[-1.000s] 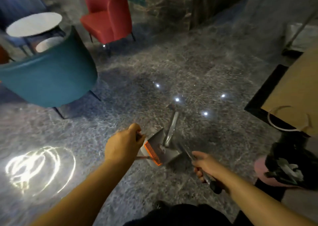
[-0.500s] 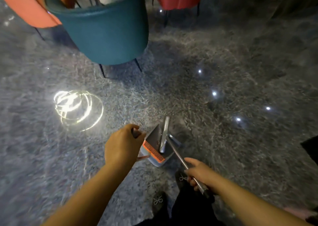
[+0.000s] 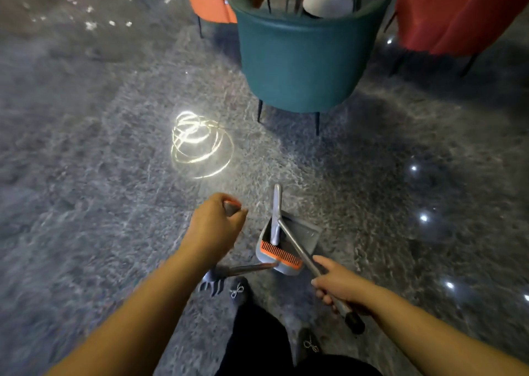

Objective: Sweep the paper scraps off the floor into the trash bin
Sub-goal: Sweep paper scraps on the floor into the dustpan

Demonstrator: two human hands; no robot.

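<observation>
My left hand (image 3: pixel 213 226) grips the orange-tipped top of the dustpan's long handle (image 3: pixel 246 268). The grey dustpan (image 3: pixel 300 235), with an orange comb on its rim, hangs just above the dark marble floor in front of my feet. My right hand (image 3: pixel 337 282) is wrapped round the broom's metal shaft (image 3: pixel 294 244). The narrow grey broom head (image 3: pixel 276 203) stands partly inside the pan. Small white paper scraps (image 3: pixel 91 25) lie scattered on the floor far off at the upper left. No trash bin is in view.
A teal chair (image 3: pixel 300 60) stands straight ahead, flanked by an orange chair (image 3: pixel 209 0) and a red chair (image 3: pixel 458 14), with a small round table (image 3: pixel 327 3) behind. A bright lamp reflection (image 3: pixel 200 143) glares on the floor. Open floor stretches to the left.
My view has swung left: the paper bag and the dark bin at the right left the view, and the scraps appeared at upper left. Both hands keep their grips.
</observation>
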